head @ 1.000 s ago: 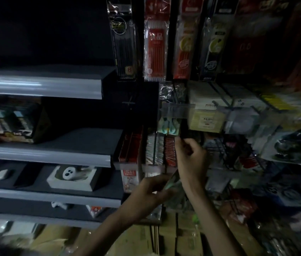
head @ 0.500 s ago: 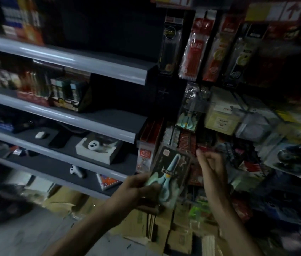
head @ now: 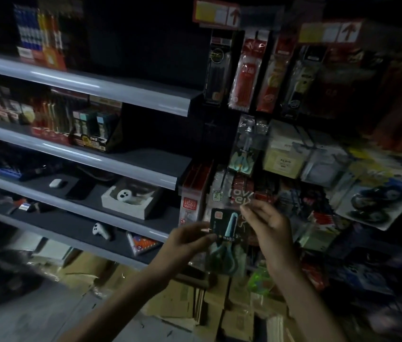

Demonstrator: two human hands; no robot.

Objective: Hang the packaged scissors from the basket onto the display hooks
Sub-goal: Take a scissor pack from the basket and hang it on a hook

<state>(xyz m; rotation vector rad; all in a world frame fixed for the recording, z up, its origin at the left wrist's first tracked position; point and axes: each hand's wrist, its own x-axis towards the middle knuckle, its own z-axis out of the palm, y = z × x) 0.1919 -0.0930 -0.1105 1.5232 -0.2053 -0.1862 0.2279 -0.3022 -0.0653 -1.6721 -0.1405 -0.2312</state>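
Grey metal shelves (head: 111,92) are being occupied, at far left, by rows of small boxed goods. A white open box (head: 130,201) is being kept on a lower tier, and a white controller-shaped item (head: 101,230) is being kept on the tier beneath it. Cardboard cartons (head: 182,299) are being stored on the floor below.

Left hand (head: 187,240): being raised before the display, thumb and fingers being closed on the left edge of the packaged scissors (head: 227,230). The pack, a dark card with teal-handled scissors pointing up, is being held upright in the air between both hands, just in front of the lower hanging goods, not yet hung.

Right hand (head: 269,225): fingers being curled, the pack's upper right corner being pinched.

Above, another teal scissors pack (head: 243,159) is being displayed hanging. Higher up, pen packs (head: 241,75) are being hung in a row. At far right, a carded black item (head: 377,203) is being shown, blurred.
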